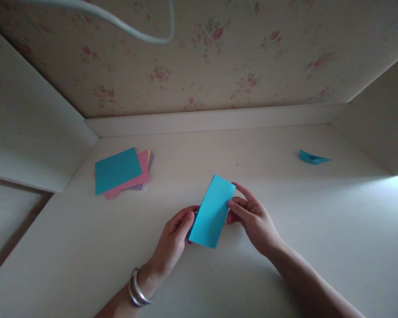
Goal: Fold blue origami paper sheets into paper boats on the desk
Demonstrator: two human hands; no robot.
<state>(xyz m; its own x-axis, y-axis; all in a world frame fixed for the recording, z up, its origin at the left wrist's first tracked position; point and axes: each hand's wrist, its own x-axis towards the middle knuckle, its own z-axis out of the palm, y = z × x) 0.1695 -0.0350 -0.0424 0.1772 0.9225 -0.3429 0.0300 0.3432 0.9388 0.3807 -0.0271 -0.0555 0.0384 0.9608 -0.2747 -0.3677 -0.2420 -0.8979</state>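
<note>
A paper stack [118,171] lies back left on the counter [86,247]; a paper boat [313,158], back right; nearer, between them, a sheet [212,212] between left hand [174,238] and right hand [257,223].

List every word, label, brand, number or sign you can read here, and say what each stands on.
None: no writing can be read on the held blue paper, the stacked sheets or the folded blue piece. The wallpaper shows only a floral pattern.
</note>
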